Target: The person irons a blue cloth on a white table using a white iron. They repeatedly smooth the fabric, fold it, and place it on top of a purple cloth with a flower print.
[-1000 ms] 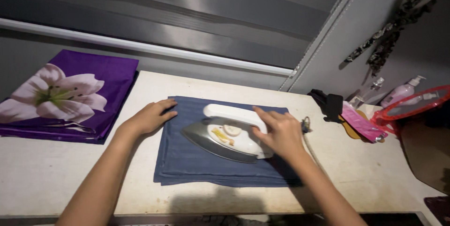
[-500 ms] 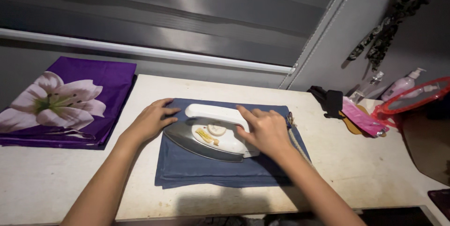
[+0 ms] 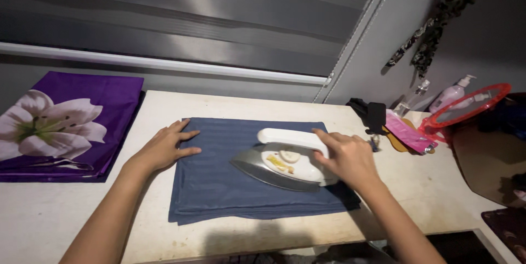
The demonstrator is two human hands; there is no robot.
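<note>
A folded dark blue cloth (image 3: 219,179) lies flat on the pale table (image 3: 66,214). On its right half rests a white and silver clothes iron (image 3: 282,162), tip pointing left. My right hand (image 3: 348,157) grips the iron's white handle at its rear end. My left hand (image 3: 164,146) lies flat, fingers spread, on the cloth's upper left corner and holds it down.
A folded purple sheet with a large white flower (image 3: 60,124) lies at the table's left. At the right stand a black object (image 3: 372,115), a pink packet (image 3: 405,132), a pump bottle (image 3: 452,93) and a red-rimmed mirror (image 3: 466,112). A grey blind fills the back.
The iron slid left over the cloth, then back to the right half, my right hand staying on its handle. My left hand stayed on the cloth's left corner.
</note>
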